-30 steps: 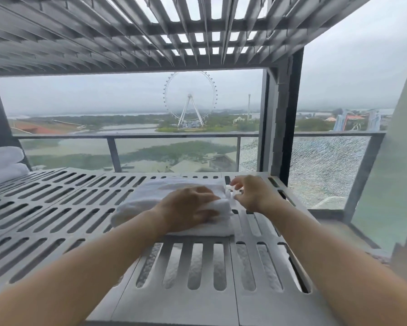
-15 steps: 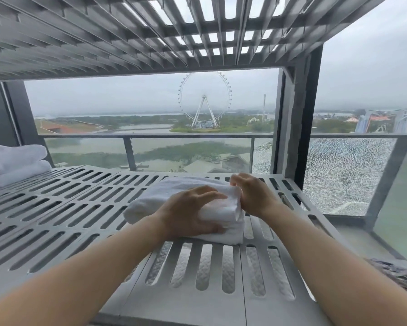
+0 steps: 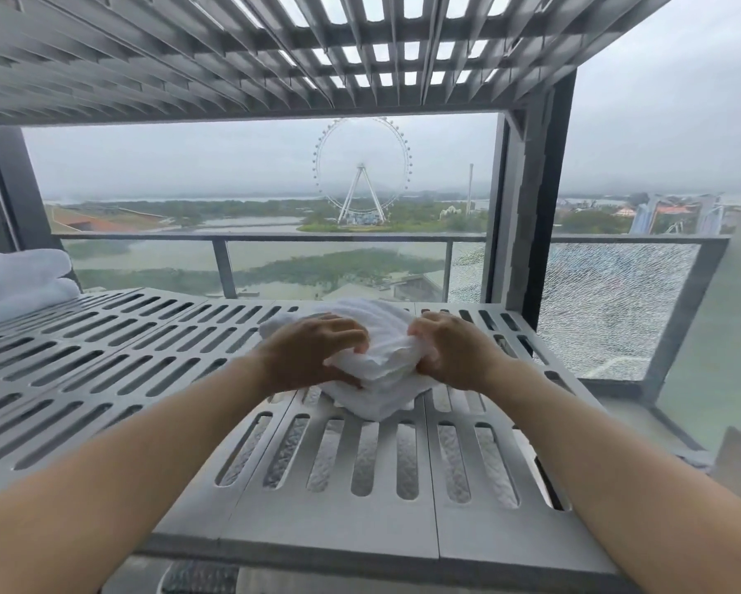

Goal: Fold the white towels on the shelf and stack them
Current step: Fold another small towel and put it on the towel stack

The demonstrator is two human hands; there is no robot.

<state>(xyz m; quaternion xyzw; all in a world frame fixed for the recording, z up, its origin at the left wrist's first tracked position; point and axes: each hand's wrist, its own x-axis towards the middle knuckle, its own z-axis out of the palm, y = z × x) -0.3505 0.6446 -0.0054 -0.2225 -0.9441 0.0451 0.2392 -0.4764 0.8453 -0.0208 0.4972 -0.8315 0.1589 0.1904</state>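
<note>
We find the folding step in hand. One white towel [image 3: 381,370] lies bunched on the slatted shelf [image 3: 146,345], well to the right of the folded stack [image 3: 17,280]. The left hand [image 3: 313,353] grips the towel's side nearer the stack, fingers curled over the top. The right hand [image 3: 454,349] pinches the side farther from the stack. We judge the fold unfinished, as the cloth is rumpled. The next move calls for squaring the edges, then carrying the towel across onto the stack.
</note>
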